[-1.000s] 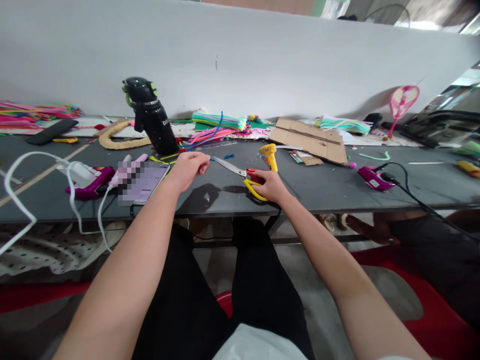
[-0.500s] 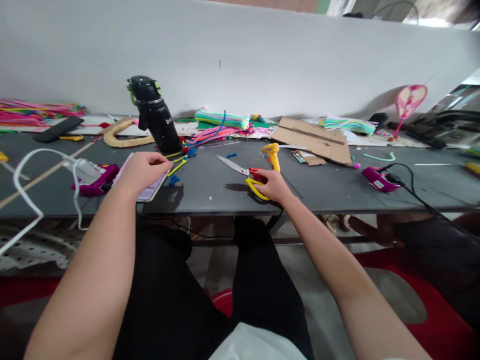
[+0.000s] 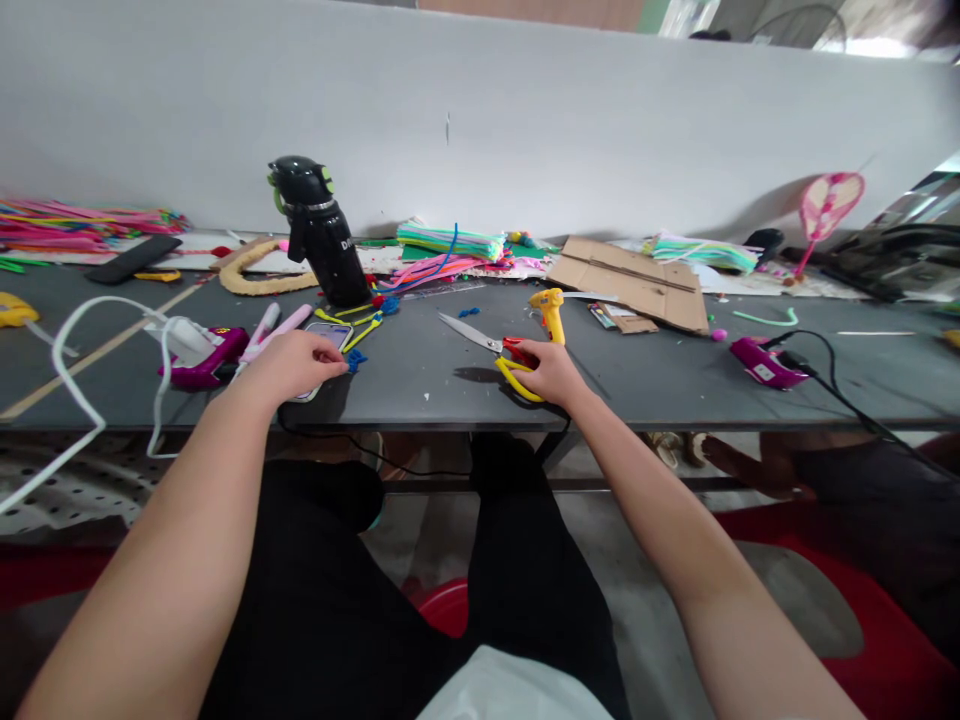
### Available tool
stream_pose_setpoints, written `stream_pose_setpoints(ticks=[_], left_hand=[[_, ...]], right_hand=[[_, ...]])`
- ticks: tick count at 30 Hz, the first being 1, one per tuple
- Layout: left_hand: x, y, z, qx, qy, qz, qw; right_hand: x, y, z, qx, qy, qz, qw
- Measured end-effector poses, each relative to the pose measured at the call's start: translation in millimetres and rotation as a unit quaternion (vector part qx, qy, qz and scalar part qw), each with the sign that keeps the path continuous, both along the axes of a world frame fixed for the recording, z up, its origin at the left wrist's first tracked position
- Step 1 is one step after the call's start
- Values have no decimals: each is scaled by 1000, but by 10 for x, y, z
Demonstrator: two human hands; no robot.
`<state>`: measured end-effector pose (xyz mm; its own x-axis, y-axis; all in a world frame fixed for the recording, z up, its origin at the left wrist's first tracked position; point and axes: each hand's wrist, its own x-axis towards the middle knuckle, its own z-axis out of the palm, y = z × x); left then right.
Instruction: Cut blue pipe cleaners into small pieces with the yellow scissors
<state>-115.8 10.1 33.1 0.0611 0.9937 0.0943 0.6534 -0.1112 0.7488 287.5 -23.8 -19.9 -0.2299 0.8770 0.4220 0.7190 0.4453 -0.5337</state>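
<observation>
A person seated at a gray tabletop (image 3: pixel 409 395) brings the bunched fingertips of the left hand (image 3: pixel 300 362) to a small twisted blue piece (image 3: pixel 357 360), left of the frame's center; whether they pinch it or merely touch it cannot be told. At center, the right hand (image 3: pixel 553 373) is wrapped around the red-and-yellow handles of a pair of scissors (image 3: pixel 472 331), blades angled toward the upper left.

The work looks partway along. A second blue piece (image 3: pixel 469 311) lies shaped beyond the scissors' tip, and bent yellow lengths (image 3: pixel 365 331) sit near the left hand, by a phone (image 3: pixel 339 336) partly hidden beneath it. No cut is under way: nothing shows between the blades. Upper center, a pale striped bundle (image 3: pixel 450 240) and pink strands (image 3: pixel 431 271) appear unworked, while a yellow glue gun (image 3: pixel 553 318) lies just beyond the right hand, held by neither hand.
</observation>
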Motion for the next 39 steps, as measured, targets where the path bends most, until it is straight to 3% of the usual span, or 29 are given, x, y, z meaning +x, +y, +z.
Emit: stream_pose_setpoints(ticks=[3, 9, 22, 33, 39], left_hand=[[45, 2, 23, 8, 197, 14, 980], [127, 13, 94, -38, 319, -8, 947], [66, 69, 6, -16, 325, -4, 945], [280, 10, 139, -6, 327, 14, 945], [238, 62, 96, -7, 309, -3, 951]], right_hand=[[3, 3, -6, 1, -2, -5, 1000], [1, 0, 10, -2, 1, -2, 1000], [-8, -6, 16, 3, -5, -1, 1000], [-12, -14, 24, 1, -12, -7, 1000], [-5, 0, 6, 8, -12, -5, 1000]])
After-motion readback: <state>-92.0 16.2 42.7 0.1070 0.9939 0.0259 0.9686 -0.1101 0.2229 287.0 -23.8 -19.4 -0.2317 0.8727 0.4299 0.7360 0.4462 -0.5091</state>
